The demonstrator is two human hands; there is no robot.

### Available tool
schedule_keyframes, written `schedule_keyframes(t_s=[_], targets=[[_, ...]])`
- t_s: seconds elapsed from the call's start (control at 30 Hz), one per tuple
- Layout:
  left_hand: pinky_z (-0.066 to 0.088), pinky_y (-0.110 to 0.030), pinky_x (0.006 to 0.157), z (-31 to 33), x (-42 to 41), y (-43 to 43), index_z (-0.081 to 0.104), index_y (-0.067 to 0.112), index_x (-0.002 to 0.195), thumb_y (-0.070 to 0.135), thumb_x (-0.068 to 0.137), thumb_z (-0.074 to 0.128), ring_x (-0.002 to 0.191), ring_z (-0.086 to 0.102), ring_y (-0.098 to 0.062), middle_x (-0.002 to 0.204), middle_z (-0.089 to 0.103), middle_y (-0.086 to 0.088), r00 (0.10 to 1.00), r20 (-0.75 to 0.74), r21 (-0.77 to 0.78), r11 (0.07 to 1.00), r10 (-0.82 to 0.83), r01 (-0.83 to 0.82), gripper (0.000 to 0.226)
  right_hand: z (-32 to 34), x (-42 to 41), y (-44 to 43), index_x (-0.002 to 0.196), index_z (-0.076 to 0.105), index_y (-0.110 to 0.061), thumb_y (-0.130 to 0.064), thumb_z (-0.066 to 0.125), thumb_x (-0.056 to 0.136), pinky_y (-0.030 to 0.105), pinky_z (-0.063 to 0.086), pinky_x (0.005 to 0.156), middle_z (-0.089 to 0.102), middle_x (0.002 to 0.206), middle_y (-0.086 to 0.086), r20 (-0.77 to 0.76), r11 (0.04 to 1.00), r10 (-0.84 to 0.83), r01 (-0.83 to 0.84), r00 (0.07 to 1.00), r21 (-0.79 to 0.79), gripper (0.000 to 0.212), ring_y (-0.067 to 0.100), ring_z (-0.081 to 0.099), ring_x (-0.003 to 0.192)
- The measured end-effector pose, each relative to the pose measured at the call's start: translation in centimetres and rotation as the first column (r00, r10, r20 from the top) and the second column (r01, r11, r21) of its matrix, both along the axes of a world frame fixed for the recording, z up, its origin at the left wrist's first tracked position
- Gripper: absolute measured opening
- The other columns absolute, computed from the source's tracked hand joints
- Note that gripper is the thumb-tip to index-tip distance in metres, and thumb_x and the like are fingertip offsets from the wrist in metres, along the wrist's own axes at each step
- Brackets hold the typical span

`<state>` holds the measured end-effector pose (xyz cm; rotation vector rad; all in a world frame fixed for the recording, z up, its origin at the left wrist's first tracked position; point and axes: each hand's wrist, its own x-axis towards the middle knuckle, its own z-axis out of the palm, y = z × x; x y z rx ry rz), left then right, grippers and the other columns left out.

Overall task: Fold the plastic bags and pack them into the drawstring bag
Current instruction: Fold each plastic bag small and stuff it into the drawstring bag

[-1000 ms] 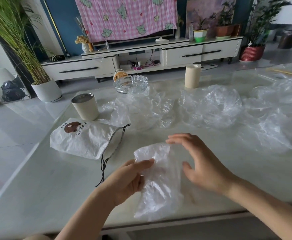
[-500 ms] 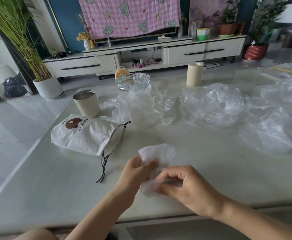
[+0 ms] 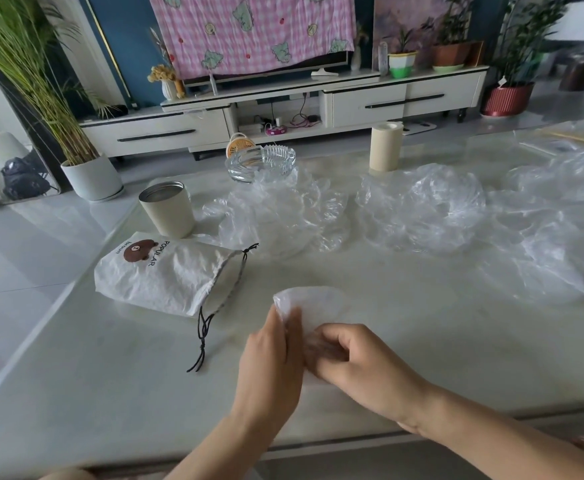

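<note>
A folded clear plastic bag (image 3: 313,303) lies on the table near its front edge. My left hand (image 3: 271,362) presses its left side with straight fingers. My right hand (image 3: 356,362) curls its fingers round the bag's near end. The white drawstring bag (image 3: 166,271), printed with a brown bear and "POPULAR", lies flat to the left, its mouth and black cord (image 3: 202,337) facing my hands. Loose crumpled clear plastic bags lie further back: one in the middle (image 3: 276,213), another to the right (image 3: 422,209), more at the far right (image 3: 547,244).
A cream metal cup (image 3: 167,209) stands behind the drawstring bag. A glass ashtray (image 3: 261,162) and a beige cylinder (image 3: 386,147) stand at the table's (image 3: 110,393) far side. Beyond are a TV cabinet and potted plants.
The long plastic bag has been folded up into a small packet. My right hand came down from flat above it and now curls round its near end; my left hand closed in.
</note>
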<state>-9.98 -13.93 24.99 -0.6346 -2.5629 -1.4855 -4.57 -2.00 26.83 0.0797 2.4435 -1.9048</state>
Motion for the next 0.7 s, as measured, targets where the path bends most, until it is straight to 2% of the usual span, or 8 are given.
schedule_keyframes(t_s=[0.07, 0.27, 0.33, 0.4, 0.43, 0.53, 0.63, 0.7], targets=[[0.024, -0.026, 0.043, 0.2, -0.7, -0.2, 0.032, 0.021, 0.065, 0.039, 0.093, 0.031, 0.044, 0.039, -0.013, 0.049, 0.050, 0.018, 0.995, -0.091, -0.023, 0.999, 0.043, -0.046, 0.034, 0.1, 0.1, 0.2, 0.074, 0.061, -0.006, -0.017, 0.062, 0.087, 0.022, 0.042, 0.066, 0.057, 0.065, -0.011, -0.012, 0.998, -0.022, 0.023, 1.000, 0.064, 0.018, 0.001, 0.049, 0.063], [0.026, -0.015, 0.042, 1.9, -1.9, -1.2, 0.031, 0.026, 0.062, 0.023, 0.098, 0.038, 0.044, 0.040, -0.005, 0.047, 0.048, 0.018, 0.974, -0.139, 0.077, 0.983, 0.177, -0.168, 0.037, -0.1, -0.8, 1.6, 0.074, 0.065, -0.013, -0.033, 0.069, 0.081, 0.022, 0.042, 0.067, 0.065, 0.077, 0.001, 0.056, 0.963, -0.206, 0.192, 0.977, 0.192, 0.022, 0.006, 0.053, 0.066], [0.027, -0.015, 0.043, 2.2, -2.3, -1.5, 0.033, 0.025, 0.062, 0.022, 0.098, 0.039, 0.045, 0.039, -0.005, 0.047, 0.046, 0.015, 0.973, -0.138, 0.103, 0.980, 0.186, -0.172, 0.037, 0.3, -1.0, 1.9, 0.090, 0.064, -0.018, -0.032, 0.075, 0.076, 0.019, 0.043, 0.075, 0.067, 0.093, -0.003, 0.090, 0.970, -0.242, 0.242, 0.966, 0.005, 0.023, 0.006, 0.058, 0.081], [0.027, -0.014, 0.042, 2.1, -2.3, -1.5, 0.037, 0.025, 0.062, 0.026, 0.098, 0.038, 0.044, 0.038, -0.003, 0.048, 0.048, 0.016, 0.985, -0.088, 0.115, 0.984, 0.149, -0.138, 0.036, 0.6, -1.1, 1.8, 0.112, 0.056, -0.022, -0.034, 0.086, 0.062, 0.021, 0.045, 0.085, 0.063, 0.112, -0.006, 0.176, 0.940, -0.156, 0.201, 0.972, -0.276, 0.060, 0.005, 0.060, 0.101], [0.029, -0.014, 0.042, 2.0, -2.2, -1.5, 0.041, 0.024, 0.064, 0.031, 0.096, 0.036, 0.043, 0.037, -0.002, 0.049, 0.049, 0.016, 0.992, -0.052, 0.125, 0.987, 0.112, -0.104, 0.034, 0.6, -1.1, 1.6, 0.115, 0.053, -0.023, -0.032, 0.089, 0.055, 0.021, 0.046, 0.083, 0.063, 0.113, -0.007, 0.204, 0.917, -0.096, 0.166, 0.974, -0.364, 0.071, 0.004, 0.061, 0.102], [0.037, -0.020, 0.042, 1.7, -1.6, -1.0, 0.053, 0.016, 0.073, 0.040, 0.093, 0.036, 0.047, 0.045, -0.005, 0.053, 0.054, 0.010, 1.000, 0.023, 0.121, 0.993, 0.004, -0.007, 0.035, 1.0, -0.9, 0.4, 0.100, 0.061, -0.021, -0.023, 0.078, 0.059, 0.017, 0.047, 0.066, 0.070, 0.090, -0.010, 0.172, 0.880, 0.021, 0.064, 0.985, -0.471, 0.045, 0.001, 0.066, 0.080], [0.039, -0.018, 0.040, 1.7, -1.1, -0.7, 0.055, 0.016, 0.078, 0.031, 0.097, 0.041, 0.046, 0.050, -0.003, 0.056, 0.058, 0.007, 0.990, 0.130, 0.116, 0.992, -0.057, 0.042, 0.028, 0.2, -1.5, -0.5, 0.106, 0.066, -0.002, -0.014, 0.072, 0.071, 0.029, 0.054, 0.071, 0.071, 0.100, 0.014, 0.164, 0.848, -0.023, 0.107, 0.986, -0.520, 0.037, 0.024, 0.069, 0.090], [0.038, -0.022, 0.035, 1.9, -1.1, -0.6, 0.054, 0.008, 0.082, 0.030, 0.097, 0.042, 0.041, 0.050, -0.008, 0.057, 0.056, 0.001, 0.971, 0.223, 0.113, 0.992, -0.084, 0.060, 0.029, -0.3, -2.0, -0.5, 0.103, 0.065, 0.006, -0.006, 0.066, 0.080, 0.033, 0.053, 0.066, 0.069, 0.095, 0.023, 0.172, 0.817, -0.066, 0.152, 0.983, -0.556, 0.025, 0.032, 0.068, 0.080]])
